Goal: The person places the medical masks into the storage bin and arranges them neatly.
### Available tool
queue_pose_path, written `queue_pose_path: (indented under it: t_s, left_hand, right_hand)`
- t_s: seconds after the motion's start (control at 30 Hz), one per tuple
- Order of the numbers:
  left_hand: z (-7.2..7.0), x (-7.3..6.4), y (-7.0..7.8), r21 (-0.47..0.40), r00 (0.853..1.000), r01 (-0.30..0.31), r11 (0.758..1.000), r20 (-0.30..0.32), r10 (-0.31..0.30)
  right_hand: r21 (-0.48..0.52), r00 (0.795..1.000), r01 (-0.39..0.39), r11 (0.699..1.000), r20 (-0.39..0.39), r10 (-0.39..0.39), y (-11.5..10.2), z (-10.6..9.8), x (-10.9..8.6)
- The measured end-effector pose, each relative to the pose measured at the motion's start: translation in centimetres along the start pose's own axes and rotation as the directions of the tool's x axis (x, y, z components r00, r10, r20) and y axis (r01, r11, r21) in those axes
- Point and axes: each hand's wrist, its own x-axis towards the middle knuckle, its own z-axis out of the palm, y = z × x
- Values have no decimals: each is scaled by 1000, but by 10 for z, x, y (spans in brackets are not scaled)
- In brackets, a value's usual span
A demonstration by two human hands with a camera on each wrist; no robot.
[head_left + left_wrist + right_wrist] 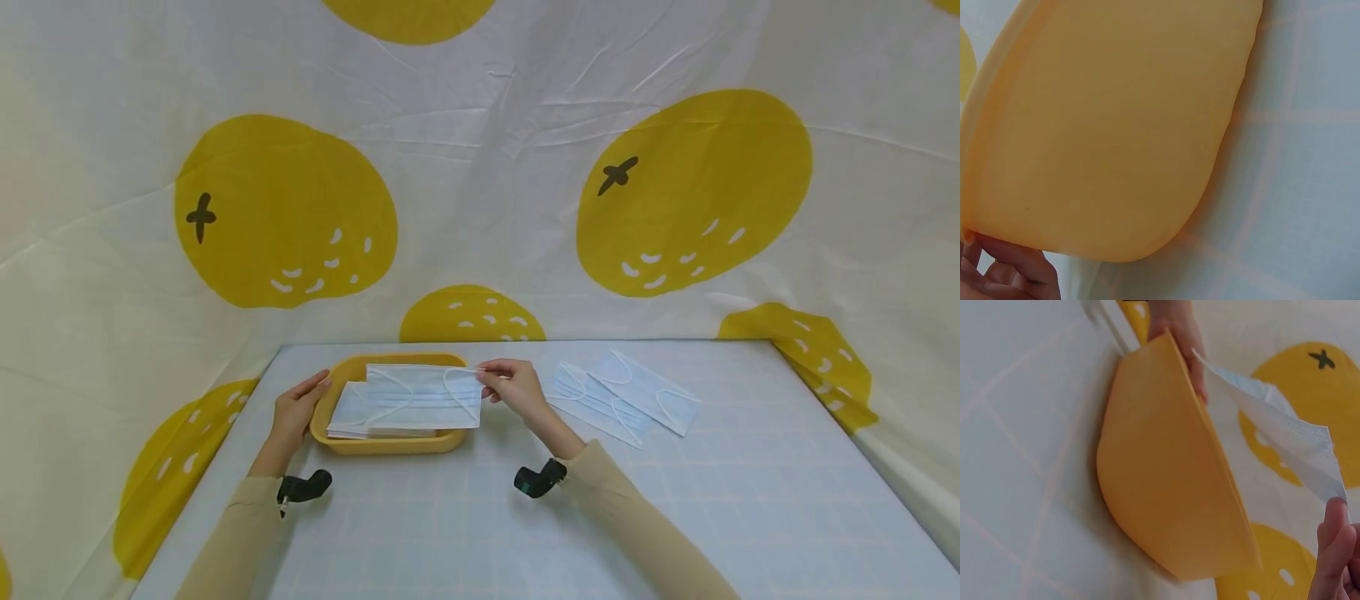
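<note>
A yellow plastic basket (390, 447) with rounded corners stands on the table, with several pale blue face masks (347, 417) stacked inside. At its left end my left hand (296, 415) grips the rim; in the left wrist view, curled fingers (1029, 265) show under the lip. My right hand (517, 390) pinches a light blue face mask (423, 398) by its upper right corner, above the basket's right part. Its white ear loops face up. The right wrist view shows this mask (1291, 434) at a slant beside the basket rim, its corner between thumb and fingers.
Two more face masks, one (600, 408) partly under the other (648, 396), lie overlapping on the table to the right of the basket. A pale checked cloth (450, 533) covers the table. Behind it hangs a white curtain (487, 208) with large yellow fruit prints.
</note>
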Motion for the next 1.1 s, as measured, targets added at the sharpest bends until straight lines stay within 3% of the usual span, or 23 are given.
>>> queue_pose_path:
  t_s: [0.23, 0.57, 1.1]
  left_hand:
    - [1, -1, 1, 19, 1000, -8, 1000, 0, 8]
    - [0, 3, -2, 15, 1000, -8, 1000, 1, 8]
    - [1, 1, 0, 11, 1000, -8, 1000, -9, 8]
  right_hand:
    - [9, 999, 26, 1000, 32, -26, 1, 12, 5]
    - [-23, 997, -23, 999, 76, 25, -3, 23, 10]
    - [-37, 996, -42, 998, 78, 45, -4, 47, 17]
